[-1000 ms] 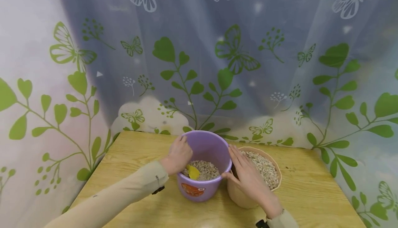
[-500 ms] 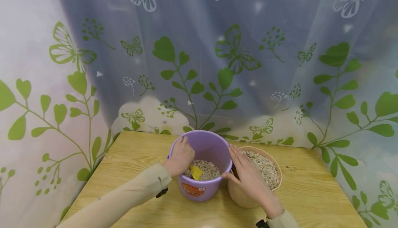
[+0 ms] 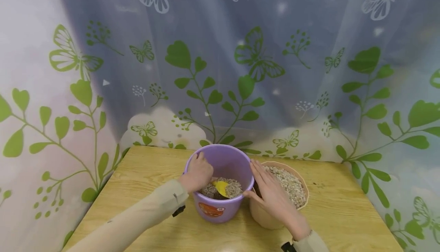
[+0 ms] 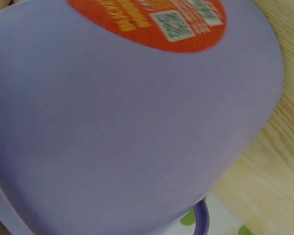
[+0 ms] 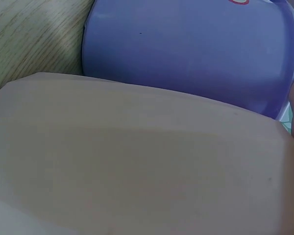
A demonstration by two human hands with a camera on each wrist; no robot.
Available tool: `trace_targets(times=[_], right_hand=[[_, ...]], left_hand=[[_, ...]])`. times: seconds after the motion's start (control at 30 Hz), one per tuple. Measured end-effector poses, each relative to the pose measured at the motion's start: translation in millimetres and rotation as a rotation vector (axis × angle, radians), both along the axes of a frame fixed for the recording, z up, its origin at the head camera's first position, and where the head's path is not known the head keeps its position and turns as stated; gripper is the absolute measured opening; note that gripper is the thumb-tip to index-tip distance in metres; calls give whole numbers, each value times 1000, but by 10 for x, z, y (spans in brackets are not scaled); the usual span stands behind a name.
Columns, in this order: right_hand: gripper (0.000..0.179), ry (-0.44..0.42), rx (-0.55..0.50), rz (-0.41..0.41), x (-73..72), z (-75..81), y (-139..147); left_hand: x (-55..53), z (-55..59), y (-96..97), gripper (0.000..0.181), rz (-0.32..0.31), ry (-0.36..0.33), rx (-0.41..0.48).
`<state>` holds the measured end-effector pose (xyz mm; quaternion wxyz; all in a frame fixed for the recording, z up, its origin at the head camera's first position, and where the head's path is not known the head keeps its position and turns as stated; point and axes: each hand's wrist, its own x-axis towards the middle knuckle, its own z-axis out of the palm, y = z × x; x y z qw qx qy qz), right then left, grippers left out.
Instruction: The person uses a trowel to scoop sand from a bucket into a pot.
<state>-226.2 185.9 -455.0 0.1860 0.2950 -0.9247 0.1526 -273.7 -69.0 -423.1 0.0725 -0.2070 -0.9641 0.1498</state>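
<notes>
A purple bucket with a red-orange label stands on the table, partly filled with mixed gravel-like grains. Reaching in over its left side, my left hand grips a small yellow shovel, its blade in the grains and its handle mostly hidden by the hand. My right hand lies with straight fingers along the bucket's right rim, thumb toward the front. Under that hand is a beige pot filled with paler grains. In the left wrist view the bucket wall fills most of the frame.
The two containers stand side by side on a wooden table. A few dark specks lie right of the beige pot. Behind the table hangs a curtain printed with leaves and butterflies.
The yellow shovel's blade has shifted right and turned within the bucket's grains, baring a darker hollow beside it. My left hand has moved slightly with it; the right hand keeps its place on the rim.
</notes>
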Motion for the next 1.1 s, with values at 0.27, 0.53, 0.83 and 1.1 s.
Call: trace_targets(times=[0.27,0.53,0.83,1.1], right_hand=[[88,-9,4,-3,-6,-9,-11],[88,2,6,-2,-2,-12,-2],[88,-23,7,-14,12,15,-4],[87,-51,-3,-18,18,18,-9]], left_hand=[[75,39,-48,42,-77,87,27],[125,56,-147,50,-34,106,175],[253,129,-266,55,-55,276,274],[363,177,-374,54,-41,339,314]])
